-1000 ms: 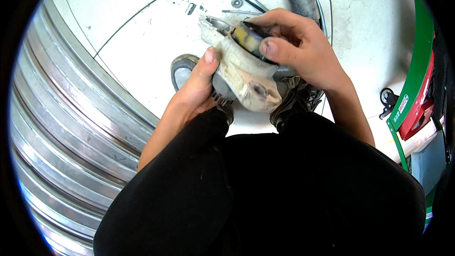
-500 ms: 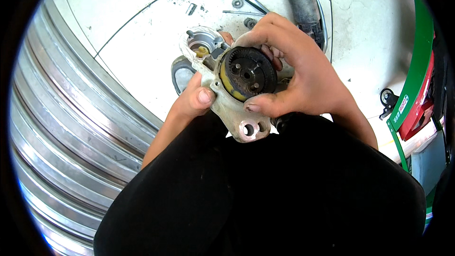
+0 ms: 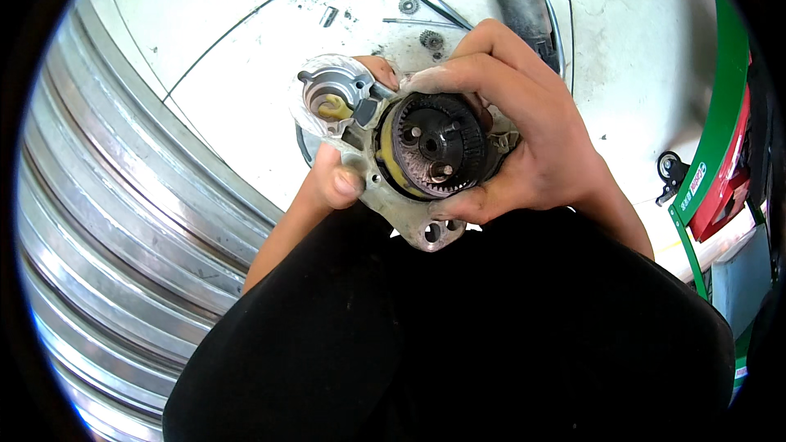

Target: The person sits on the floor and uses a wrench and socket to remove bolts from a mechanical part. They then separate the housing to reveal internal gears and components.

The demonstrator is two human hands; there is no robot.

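A silver starter motor housing is held up over my lap between both hands. Its round open end faces up, and a black toothed ring gear sits in it around a dark disc with small pins. Yellowish grease coats the left side of the ring. My left hand grips the housing from the left, thumb on its face, the other fingers mostly behind. A smaller round opening with a yellowish piece inside is at the upper left. My right hand curls around the right side, thumb at the lower rim.
On the pale floor lie two small gears, a small metal cylinder and a metal tool. A grey motor body lies beyond my right hand. Ribbed silver metal fills the left; a green frame and caster are right.
The housing has tilted, so more of the ring gear's inner teeth and the smaller opening show. It has shifted slightly down on the right, and both hands keep their hold.
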